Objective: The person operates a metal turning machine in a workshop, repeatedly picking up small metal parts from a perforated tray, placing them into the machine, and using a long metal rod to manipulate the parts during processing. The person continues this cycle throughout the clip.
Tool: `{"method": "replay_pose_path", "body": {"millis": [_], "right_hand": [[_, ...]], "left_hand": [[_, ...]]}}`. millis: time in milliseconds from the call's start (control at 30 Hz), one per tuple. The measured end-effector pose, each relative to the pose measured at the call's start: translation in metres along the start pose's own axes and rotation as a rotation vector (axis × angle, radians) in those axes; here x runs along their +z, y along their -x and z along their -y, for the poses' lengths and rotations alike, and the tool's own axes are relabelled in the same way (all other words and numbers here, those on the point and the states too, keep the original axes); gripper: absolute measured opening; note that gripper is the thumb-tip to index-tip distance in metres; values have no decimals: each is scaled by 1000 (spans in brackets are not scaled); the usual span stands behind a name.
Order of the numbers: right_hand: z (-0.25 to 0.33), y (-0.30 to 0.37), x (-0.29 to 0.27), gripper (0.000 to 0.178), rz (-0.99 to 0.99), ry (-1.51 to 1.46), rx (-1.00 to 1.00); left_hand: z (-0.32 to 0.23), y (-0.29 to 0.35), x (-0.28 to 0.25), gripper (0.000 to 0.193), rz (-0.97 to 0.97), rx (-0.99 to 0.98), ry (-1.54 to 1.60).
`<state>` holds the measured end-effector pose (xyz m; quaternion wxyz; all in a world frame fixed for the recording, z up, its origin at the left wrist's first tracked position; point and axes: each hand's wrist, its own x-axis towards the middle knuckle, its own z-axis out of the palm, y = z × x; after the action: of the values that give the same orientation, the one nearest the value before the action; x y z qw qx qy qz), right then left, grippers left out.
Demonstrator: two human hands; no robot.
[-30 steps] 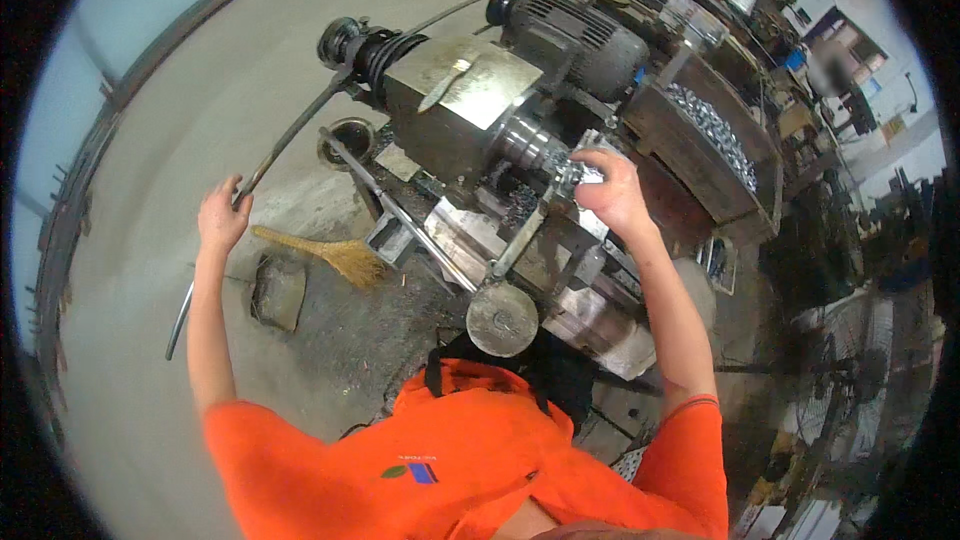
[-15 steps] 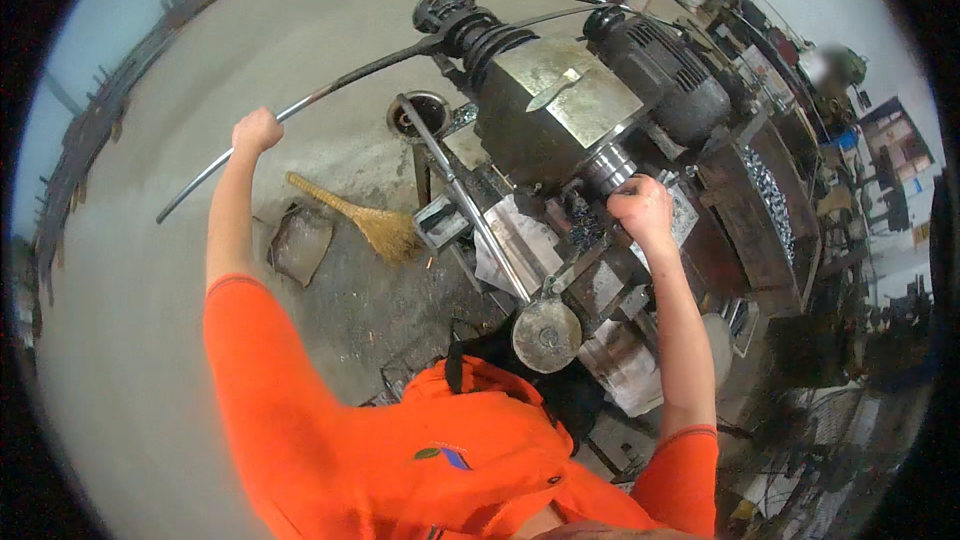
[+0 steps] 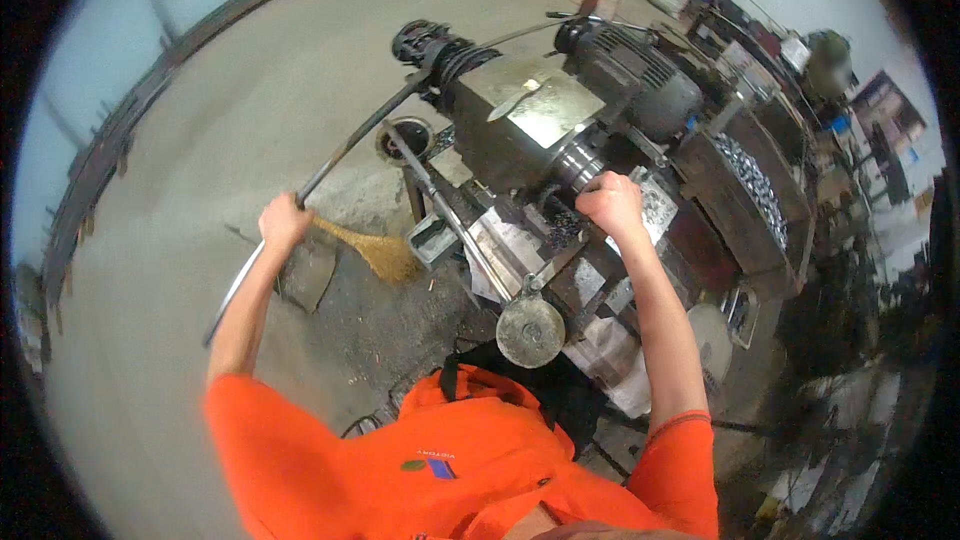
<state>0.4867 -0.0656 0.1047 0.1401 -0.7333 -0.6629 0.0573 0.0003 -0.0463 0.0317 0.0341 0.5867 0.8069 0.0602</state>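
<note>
My left hand (image 3: pixel 285 220) is wrapped round a long metal bar (image 3: pixel 340 155), whose bare lower end sticks out past the fist. The bar runs up to the pulley end of a greasy lathe-like machine (image 3: pixel 500 105). At the machine's front, my right hand (image 3: pixel 611 203) is closed right at the shiny round spindle nose (image 3: pixel 577 162). Its fingers are curled toward the machine, and whatever they hold is hidden. Between my arms, a second steel lever (image 3: pixel 450 215) slants down toward a round metal disc (image 3: pixel 531 332).
A dark motor (image 3: pixel 645 70) sits behind the housing. To the right, a metal trough (image 3: pixel 750 180) holds many small shiny pieces. A straw broom (image 3: pixel 385 255) lies on the floor near my left forearm. Cluttered benches line the right side.
My left hand has come down toward my body with the bar, whose lower end has swung nearer to me. My right hand stays at the spindle. The whole view has shifted slightly.
</note>
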Motion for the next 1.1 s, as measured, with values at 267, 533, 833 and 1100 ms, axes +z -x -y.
{"method": "replay_pose_path", "body": {"millis": [267, 533, 833, 1100], "right_hand": [[1, -5, 2, 31, 70, 78, 80], [-9, 3, -11, 28, 8, 69, 155], [-120, 10, -89, 49, -420, -262, 76], [-151, 54, -63, 56, -391, -335, 107]], "left_hand": [[-32, 69, 0, 48, -129, 95, -7], [-47, 66, -3, 47, -141, 55, -49], [-35, 65, 14, 46, -241, 89, -78], [-36, 68, 13, 38, -345, 139, -61]]}}
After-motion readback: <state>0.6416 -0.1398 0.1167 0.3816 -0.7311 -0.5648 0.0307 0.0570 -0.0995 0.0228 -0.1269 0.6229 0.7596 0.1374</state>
